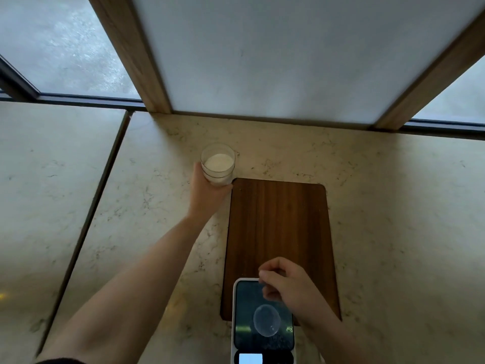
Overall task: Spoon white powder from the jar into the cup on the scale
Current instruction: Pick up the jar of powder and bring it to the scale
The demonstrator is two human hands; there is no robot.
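The fingers of the left hand (pixel 207 191) are wrapped around the lower wall of the jar (pixel 217 164), which is gripped upright at centre frame, just beside the upper left corner of the wooden board (pixel 278 227). White powder (pixel 219 162) is seen inside the jar. The fingers of the right hand (pixel 284 281) are curled and pinched together in the lower centre; a spoon handle may be held, though nothing is clearly resolved there. Below that hand, a clear cup (pixel 266 320) is seated on the dark platform of the scale (pixel 246 298), which overlaps the board's near edge. All items are carried on a marble counter (pixel 393 206).
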